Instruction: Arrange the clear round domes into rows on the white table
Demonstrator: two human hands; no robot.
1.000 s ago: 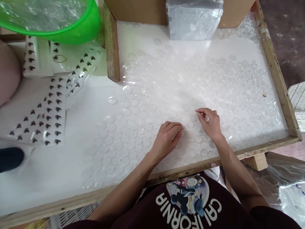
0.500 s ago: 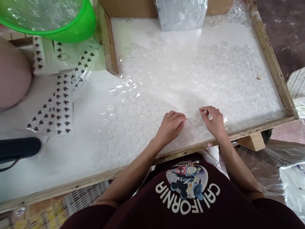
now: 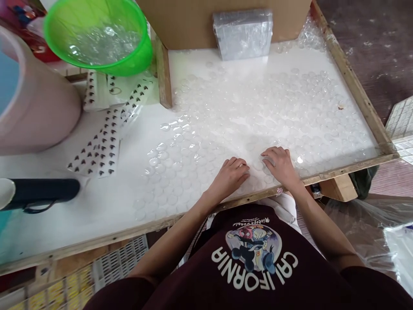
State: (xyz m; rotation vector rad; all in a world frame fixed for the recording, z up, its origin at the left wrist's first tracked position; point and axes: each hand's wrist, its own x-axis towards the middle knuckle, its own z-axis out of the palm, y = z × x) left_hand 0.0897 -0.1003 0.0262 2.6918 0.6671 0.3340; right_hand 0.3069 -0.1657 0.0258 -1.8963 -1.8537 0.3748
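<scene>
Several clear round domes (image 3: 200, 142) lie spread over a white board (image 3: 106, 202) with a wooden rim. My left hand (image 3: 230, 176) rests palm down on the domes near the front edge, fingers curled and close together. My right hand (image 3: 279, 162) lies beside it, a little to the right, fingers bent down onto the domes. Whether either hand holds a dome is hidden under the fingers.
A green bowl (image 3: 97, 36) holding clear domes stands at the back left beside a pink tub (image 3: 35, 112). Sheets of small dark stickers (image 3: 100, 146) lie at the left. A wrapped grey packet (image 3: 243, 34) leans on a cardboard box at the back. A black handle (image 3: 41, 189) pokes in from the left.
My right hand has come down from a raised pinch onto the domes. My left hand stayed about where it was. The view has tilted, showing more of the bowl and tub.
</scene>
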